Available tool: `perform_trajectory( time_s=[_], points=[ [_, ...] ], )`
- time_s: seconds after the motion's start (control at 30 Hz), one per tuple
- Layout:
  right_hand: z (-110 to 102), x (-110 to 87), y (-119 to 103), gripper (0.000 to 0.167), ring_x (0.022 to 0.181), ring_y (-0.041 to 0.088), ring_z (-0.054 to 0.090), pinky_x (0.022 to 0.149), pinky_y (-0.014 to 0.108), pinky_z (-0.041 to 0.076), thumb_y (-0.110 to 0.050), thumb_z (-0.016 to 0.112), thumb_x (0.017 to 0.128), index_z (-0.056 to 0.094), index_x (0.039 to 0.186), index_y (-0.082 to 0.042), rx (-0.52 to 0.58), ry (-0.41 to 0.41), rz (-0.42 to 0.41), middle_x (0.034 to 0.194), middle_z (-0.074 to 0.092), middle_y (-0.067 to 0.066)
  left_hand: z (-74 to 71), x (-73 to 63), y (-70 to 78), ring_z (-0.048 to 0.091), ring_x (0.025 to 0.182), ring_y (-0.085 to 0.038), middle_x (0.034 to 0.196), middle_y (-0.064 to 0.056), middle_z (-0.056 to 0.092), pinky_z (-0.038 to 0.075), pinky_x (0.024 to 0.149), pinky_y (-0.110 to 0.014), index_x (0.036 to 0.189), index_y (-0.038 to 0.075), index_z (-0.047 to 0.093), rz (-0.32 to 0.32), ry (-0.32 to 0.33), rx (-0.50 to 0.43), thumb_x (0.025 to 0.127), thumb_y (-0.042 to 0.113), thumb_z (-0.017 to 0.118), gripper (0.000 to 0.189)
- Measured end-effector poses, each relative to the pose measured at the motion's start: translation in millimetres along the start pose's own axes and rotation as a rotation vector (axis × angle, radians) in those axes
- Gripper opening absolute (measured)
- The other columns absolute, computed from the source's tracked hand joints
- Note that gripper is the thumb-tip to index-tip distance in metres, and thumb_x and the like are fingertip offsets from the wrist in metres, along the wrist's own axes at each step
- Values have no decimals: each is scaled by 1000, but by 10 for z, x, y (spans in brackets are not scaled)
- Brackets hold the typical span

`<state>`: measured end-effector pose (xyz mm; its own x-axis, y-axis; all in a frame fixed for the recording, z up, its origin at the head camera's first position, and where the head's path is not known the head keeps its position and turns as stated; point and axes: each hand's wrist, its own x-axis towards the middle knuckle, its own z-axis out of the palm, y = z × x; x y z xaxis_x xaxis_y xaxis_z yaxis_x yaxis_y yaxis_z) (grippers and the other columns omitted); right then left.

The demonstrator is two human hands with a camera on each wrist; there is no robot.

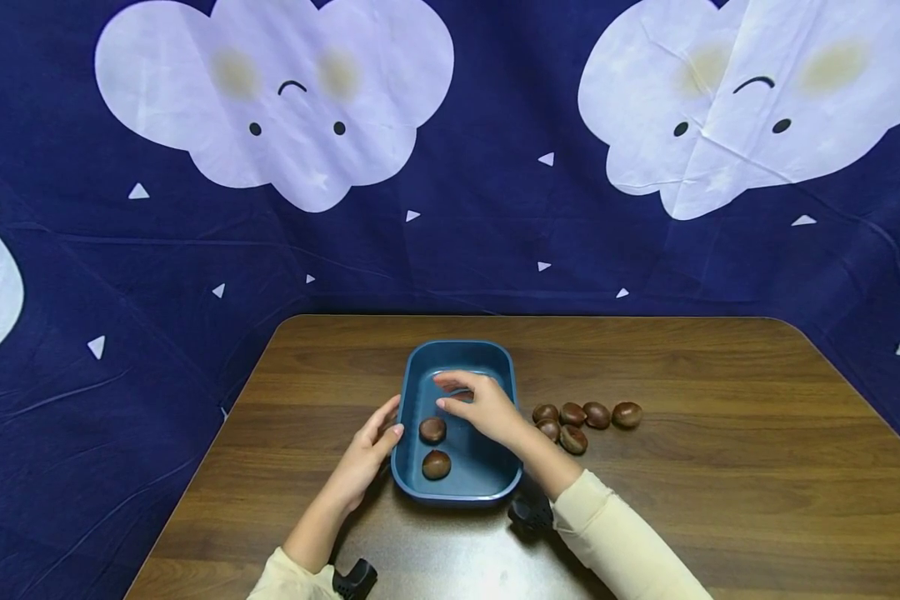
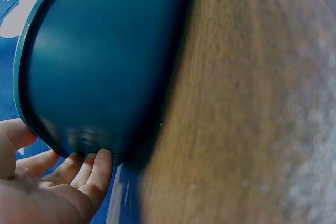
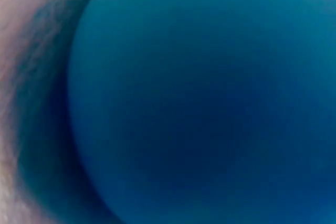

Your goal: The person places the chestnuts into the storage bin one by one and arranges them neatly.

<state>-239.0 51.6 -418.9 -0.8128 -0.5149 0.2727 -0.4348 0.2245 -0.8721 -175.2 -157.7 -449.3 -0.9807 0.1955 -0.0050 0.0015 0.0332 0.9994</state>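
A blue rectangular bin (image 1: pixel 461 502) stands on the table, with two brown chestnuts inside: one nearer the middle (image 1: pixel 432 430) and one toward the front (image 1: pixel 437 465). At its left side is my left hand (image 1: pixel 365 454), fingertips against the outer wall and thumb right at the rim. The left wrist view shows these fingertips (image 2: pixel 104 158) lightly bent on the wall. Over the bin's inside hovers my right hand (image 1: pixel 486 408), thumb and fingers apart with no chestnut visible between them. Blurred blue bin wall (image 3: pixel 210 103) fills most of the right wrist view.
Several more chestnuts (image 1: pixel 597 415) lie grouped on the wooden table (image 1: pixel 720 492) to the right of the bin, partly behind the right forearm. A dark blue cloth (image 1: pixel 495 242) with clouds hangs behind the table. Black wrist cameras (image 1: pixel 356 578) sit below both wrists.
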Motion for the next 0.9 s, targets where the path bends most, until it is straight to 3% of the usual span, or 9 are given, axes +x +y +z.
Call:
perform_trajectory(
  time_s=[0.33, 0.9],
  points=[
    [-236, -204, -318, 43, 108, 31, 50, 90, 45, 39, -3, 63, 83, 48, 123, 3, 91, 47, -38, 117, 54, 19, -6, -3, 2, 33, 124, -34, 138, -19, 32, 28, 97, -49, 140, 8, 30, -2, 4, 6, 95, 17, 46, 48],
    [-668, -690, -106, 45, 109, 37, 48, 88, 48, 38, 4, 62, 81, 46, 123, 7, 96, 165, -54, 118, 52, 24, -13, -1, -4, 33, 124, -33, 140, -18, 30, 29, 97, -49, 140, 9, 28, -9, 5, 7, 95, 20, 46, 50]
  ],
)
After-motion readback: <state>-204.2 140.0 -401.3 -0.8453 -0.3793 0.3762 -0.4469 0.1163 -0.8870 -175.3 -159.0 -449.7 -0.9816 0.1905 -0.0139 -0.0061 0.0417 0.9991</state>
